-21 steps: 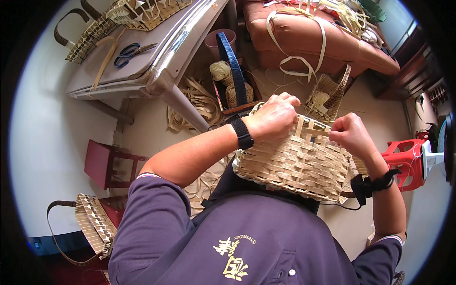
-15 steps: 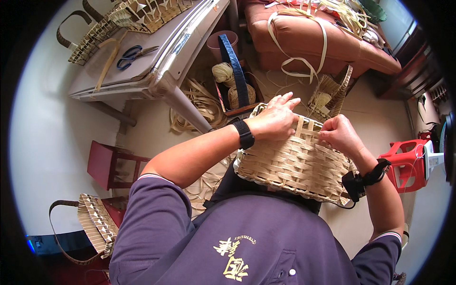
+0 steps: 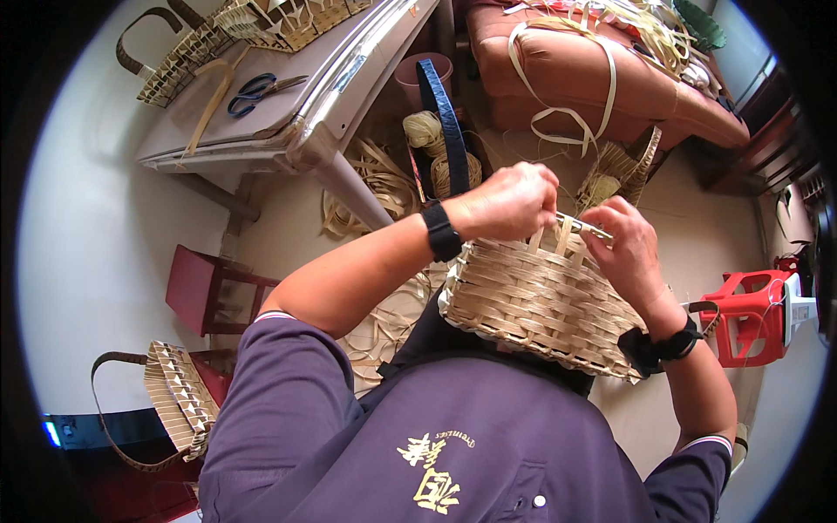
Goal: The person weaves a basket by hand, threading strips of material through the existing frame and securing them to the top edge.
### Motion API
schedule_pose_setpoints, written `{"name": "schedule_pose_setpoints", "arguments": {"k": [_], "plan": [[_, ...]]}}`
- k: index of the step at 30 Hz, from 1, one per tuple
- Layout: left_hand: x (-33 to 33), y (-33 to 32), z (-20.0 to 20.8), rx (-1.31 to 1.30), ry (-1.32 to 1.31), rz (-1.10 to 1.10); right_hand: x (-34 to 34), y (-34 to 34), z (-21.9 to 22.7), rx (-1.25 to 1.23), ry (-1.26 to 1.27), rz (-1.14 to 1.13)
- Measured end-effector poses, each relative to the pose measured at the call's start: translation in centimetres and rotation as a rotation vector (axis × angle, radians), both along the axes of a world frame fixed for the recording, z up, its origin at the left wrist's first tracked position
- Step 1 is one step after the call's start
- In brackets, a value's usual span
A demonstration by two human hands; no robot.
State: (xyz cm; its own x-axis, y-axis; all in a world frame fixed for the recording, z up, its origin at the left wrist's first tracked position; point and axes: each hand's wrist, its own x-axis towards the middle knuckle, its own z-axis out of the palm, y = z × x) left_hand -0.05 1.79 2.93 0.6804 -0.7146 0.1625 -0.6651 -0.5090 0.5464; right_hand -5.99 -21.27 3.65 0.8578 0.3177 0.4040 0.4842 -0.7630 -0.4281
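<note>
A tan woven basket (image 3: 540, 292) rests tilted on my lap, its woven side toward me. Several upright slats (image 3: 568, 234) stick up at its far edge. Along that edge a thin pale strip (image 3: 586, 227) spans the gap between my hands. My left hand (image 3: 514, 200) is closed at the strip's left end, its fingertips partly hidden behind the knuckles. At the other end, the thumb and fingers of my right hand (image 3: 626, 248) pinch the strip just above the slats.
Scissors (image 3: 261, 91) lie on the grey table (image 3: 305, 139) at left. Beyond my left hand is a box holding balls of cord (image 3: 453, 170). Loose strips hang from the brown sofa (image 3: 602, 78). A red stool (image 3: 751, 318) stands right, a small patterned basket (image 3: 179, 392) left.
My left hand has gone from lying spread over the basket's far edge to a closed grip. My right hand has opened slightly and turned. The pale strip now shows between them.
</note>
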Motion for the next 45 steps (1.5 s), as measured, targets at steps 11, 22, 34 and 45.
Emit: {"name": "schedule_pose_setpoints", "arguments": {"k": [11, 22, 34, 45], "plan": [[-0.2, 4.3, 0.4, -0.11, 0.264, 0.124, 1.3, 2.8, 2.4, 0.265, 0.78, 0.035], [-0.9, 3.2, -3.2, -0.038, 0.183, 0.204, 2.1, 5.3, 0.1, -0.204, 0.501, -0.024], [-1.5, 5.9, 0.3, -0.088, 0.002, 0.205, 0.5, 2.8, 2.3, 0.204, 0.396, 0.039], [-2.3, 16.6, -5.4, -0.781, 0.75, 0.392, -9.3, -14.8, -3.0, 0.654, 0.381, -0.367]]}}
